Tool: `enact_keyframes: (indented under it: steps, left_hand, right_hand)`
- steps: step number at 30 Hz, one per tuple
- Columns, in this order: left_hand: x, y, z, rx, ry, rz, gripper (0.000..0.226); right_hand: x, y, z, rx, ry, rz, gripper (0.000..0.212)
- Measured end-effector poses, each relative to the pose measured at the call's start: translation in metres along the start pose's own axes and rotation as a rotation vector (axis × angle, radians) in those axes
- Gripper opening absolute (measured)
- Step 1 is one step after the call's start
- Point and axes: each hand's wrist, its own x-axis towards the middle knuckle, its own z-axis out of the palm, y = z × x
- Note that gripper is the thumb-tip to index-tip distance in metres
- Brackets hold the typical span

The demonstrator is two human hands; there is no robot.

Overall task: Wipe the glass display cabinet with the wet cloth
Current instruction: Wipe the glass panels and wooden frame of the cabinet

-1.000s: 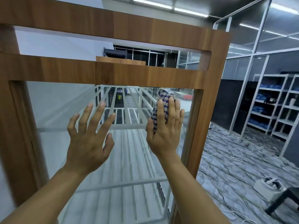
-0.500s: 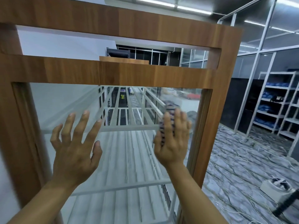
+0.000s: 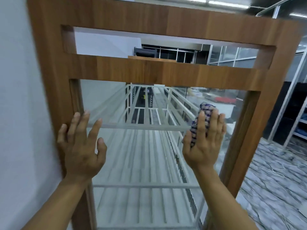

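Observation:
A tall display cabinet with a brown wooden frame (image 3: 149,70) and a large glass pane (image 3: 142,155) fills the view. White slatted shelves show through the glass. My right hand (image 3: 205,140) presses a blue-and-white checked cloth (image 3: 204,112) flat against the pane near its right edge, fingers straight. The cloth sticks out above my fingertips and beside my thumb. My left hand (image 3: 81,143) rests flat with spread fingers at the pane's left edge, partly over the left wooden post.
A white wall (image 3: 18,113) stands close on the left. To the right is a marbled floor (image 3: 274,188) with loose white cables. Dark shelving racks (image 3: 297,113) and glass partitions stand at the far right.
The view has swung right and pulled back, showing the left wall and whole frame. My left hand has slid left to the pane's edge. My right hand with the cloth stays near the right edge.

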Motion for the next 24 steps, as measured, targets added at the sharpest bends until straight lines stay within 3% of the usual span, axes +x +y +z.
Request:
enact_keyframes:
  steps: [3,12,24]
  left_hand:
    - [-0.004,-0.007,0.001,-0.013,0.013,0.028,0.046]
    - [-0.011,-0.017,0.005,-0.108,0.069,-0.027,0.058]
    - [-0.01,-0.022,-0.01,-0.415,0.058,-0.091,0.059]
  right_hand:
    - [0.015,-0.016,0.006,0.002,0.024,0.051,0.062]
    - [0.032,-0.144,0.035,0.083,-0.005,-0.072,0.059]
    - [0.003,-0.243,0.058,0.188,-0.072,-0.226,0.052]
